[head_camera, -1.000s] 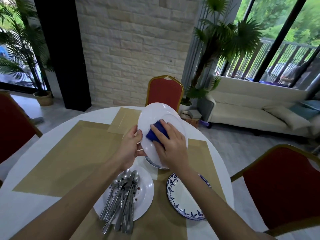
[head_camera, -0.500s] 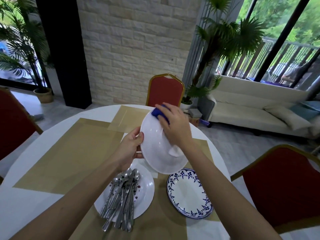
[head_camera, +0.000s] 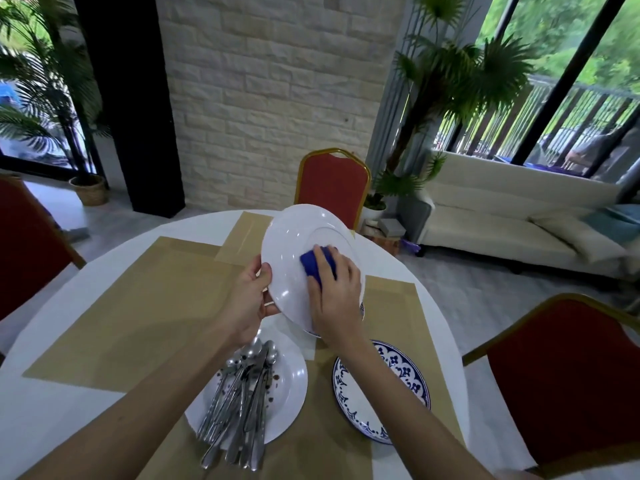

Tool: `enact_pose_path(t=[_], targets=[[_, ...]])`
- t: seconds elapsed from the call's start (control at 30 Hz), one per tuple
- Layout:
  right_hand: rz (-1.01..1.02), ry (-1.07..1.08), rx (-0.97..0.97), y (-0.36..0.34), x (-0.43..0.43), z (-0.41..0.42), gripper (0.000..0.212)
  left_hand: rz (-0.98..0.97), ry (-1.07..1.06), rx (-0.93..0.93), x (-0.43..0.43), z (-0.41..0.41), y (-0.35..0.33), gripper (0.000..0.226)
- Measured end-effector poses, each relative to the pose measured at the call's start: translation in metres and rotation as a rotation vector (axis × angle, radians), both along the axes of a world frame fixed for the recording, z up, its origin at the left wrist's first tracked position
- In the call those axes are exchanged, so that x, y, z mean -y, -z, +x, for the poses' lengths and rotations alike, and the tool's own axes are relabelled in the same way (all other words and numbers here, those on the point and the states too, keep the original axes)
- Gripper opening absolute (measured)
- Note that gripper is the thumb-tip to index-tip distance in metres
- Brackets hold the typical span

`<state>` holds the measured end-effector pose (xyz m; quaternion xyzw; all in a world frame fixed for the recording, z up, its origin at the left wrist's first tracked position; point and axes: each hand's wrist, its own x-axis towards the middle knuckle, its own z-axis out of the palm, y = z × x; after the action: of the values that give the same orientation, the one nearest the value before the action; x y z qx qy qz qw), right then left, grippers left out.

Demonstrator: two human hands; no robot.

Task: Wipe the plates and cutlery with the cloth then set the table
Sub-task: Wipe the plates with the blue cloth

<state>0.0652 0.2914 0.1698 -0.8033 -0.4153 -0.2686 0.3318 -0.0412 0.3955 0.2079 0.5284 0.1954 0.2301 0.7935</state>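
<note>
My left hand (head_camera: 250, 299) grips the left rim of a white plate (head_camera: 294, 261), which is tilted up above the table. Pressed against the plate's middle is a blue cloth (head_camera: 316, 262), held by my right hand (head_camera: 334, 299). Below them a second white plate (head_camera: 291, 386) with brown specks lies flat and carries a pile of several spoons and other cutlery (head_camera: 242, 400). A blue-patterned plate (head_camera: 381, 393) lies to its right. Another patterned plate's edge (head_camera: 361, 310) peeks out behind my right hand.
The round white table (head_camera: 52, 427) bears tan placemats (head_camera: 138, 306). Red chairs with gold frames stand at the far side (head_camera: 332, 185), at the right (head_camera: 571, 382) and at the left (head_camera: 27, 244). A white sofa (head_camera: 502, 220) and potted palms lie beyond.
The plate has been turned back toward me. My right hand with the cloth has come down from the plate's top edge to its middle. The view shifted slightly.
</note>
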Motion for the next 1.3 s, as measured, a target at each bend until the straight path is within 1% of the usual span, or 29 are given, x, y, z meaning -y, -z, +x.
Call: enact_pose_path(t=[0.07,0.13,0.2,0.27,0.33,0.4,0.43,0.47,0.5,0.53,0.57,0.6,0.63,0.7,0.73,0.77,0.8,0.83,0.87,0.9,0.97,1.0,1.03,1.07,1.1,1.13,1.2,1.27,1.3], targets=[[-0.004,-0.050,0.075,-0.016,-0.004,0.013,0.045,0.022,0.047,-0.020,0.002,-0.002,0.003,0.028],[-0.010,-0.009,0.088,-0.035,-0.006,0.031,0.044,0.082,0.082,-0.031,0.003,-0.003,0.006,0.028],[-0.007,0.040,-0.017,-0.051,-0.006,0.052,0.044,0.153,0.086,-0.037,0.002,-0.004,0.004,0.028],[0.049,0.037,-0.258,-0.056,-0.001,0.073,0.043,0.205,0.065,-0.023,0.000,-0.003,0.002,0.028],[0.182,0.073,-0.544,-0.053,0.006,0.083,0.044,0.205,0.030,0.020,0.000,-0.001,-0.001,0.027],[0.215,0.135,-0.811,-0.038,0.009,0.079,0.042,0.210,-0.002,0.050,0.002,0.003,-0.004,0.026],[0.217,0.124,-0.945,-0.029,0.008,0.069,0.042,0.225,-0.014,0.058,0.003,0.005,-0.006,0.026],[0.252,0.081,-1.105,-0.019,0.007,0.060,0.040,0.254,-0.024,0.062,0.003,0.008,-0.008,0.026],[0.328,0.031,-1.331,-0.012,0.005,0.050,0.038,0.297,-0.028,0.065,0.003,0.010,-0.008,0.027],[0.400,-0.018,-1.563,-0.006,0.003,0.044,0.035,0.364,-0.035,0.056,0.002,0.011,-0.007,0.028],[0.432,-0.037,-1.726,-0.003,0.002,0.039,0.033,0.471,-0.044,0.039,0.000,0.012,-0.004,0.027],[0.458,-0.072,-1.831,-0.005,0.002,0.035,0.030,0.607,-0.047,0.016,-0.003,0.012,-0.001,0.025],[0.469,-0.099,-1.895,-0.010,0.004,0.033,0.025,0.752,-0.045,-0.023,-0.006,0.012,0.005,0.026],[0.526,-0.090,-1.936,-0.018,0.009,0.037,0.023,1.016,-0.048,-0.156,-0.010,0.007,0.017,0.031],[0.605,-0.072,-1.933,-0.021,0.012,0.041,0.029,1.126,-0.041,-0.205,-0.011,0.003,0.023,0.032],[0.676,-0.048,-1.928,-0.024,0.016,0.047,0.043,1.213,-0.037,-0.226,-0.012,-0.001,0.029,0.033],[0.734,-0.051,-1.931,-0.023,0.021,0.053,0.063,1.285,-0.035,-0.234,-0.013,-0.004,0.035,0.035],[0.731,-0.050,-1.926,-0.021,0.024,0.057,0.083,1.366,-0.047,-0.222,-0.015,-0.008,0.042,0.034],[0.675,-0.082,-1.926,-0.020,0.027,0.059,0.092,1.452,-0.036,-0.227,-0.018,-0.012,0.047,0.037],[0.591,-0.106,-1.900,-0.019,0.029,0.058,0.085,1.520,-0.013,-0.236,-0.021,-0.015,0.051,0.048],[0.421,-0.073,-1.852,-0.013,0.030,0.053,0.042,1.580,0.059,-0.235,-0.031,-0.016,0.062,0.072],[0.369,-0.044,-1.862,-0.011,0.030,0.049,0.027,1.630,0.080,-0.200,-0.034,-0.014,0.067,0.075],[0.331,-0.035,-1.879,-0.008,0.029,0.045,0.018,1.657,0.072,-0.160,-0.037,-0.014,0.070,0.067],[0.318,-0.038,-1.891,-0.003,0.027,0.044,0.013,1.608,0.043,-0.174,-0.040,-0.014,0.074,0.050],[0.310,-0.038,-1.893,0.001,0.024,0.043,0.010,1.497,-0.002,-0.224,-0.040,-0.017,0.072,0.034],[0.297,-0.038,-1.895,0.003,0.021,0.042,0.009,1.337,-0.056,-0.297,-0.042,-0.018,0.071,0.036],[0.299,-0.018,-1.879,0.006,0.013,0.045,0.009,0.965,-0.144,-0.434,-0.051,-0.021,0.072,0.051],[0.279,-0.027,-1.893,0.002,0.006,0.045,0.011,0.594,-0.185,-0.507,-0.065,-0.022,0.069,0.061],[0.265,-0.030,-1.901,0.001,0.002,0.046,0.012,0.429,-0.185,-0.507,-0.072,-0.021,0.068,0.062]])
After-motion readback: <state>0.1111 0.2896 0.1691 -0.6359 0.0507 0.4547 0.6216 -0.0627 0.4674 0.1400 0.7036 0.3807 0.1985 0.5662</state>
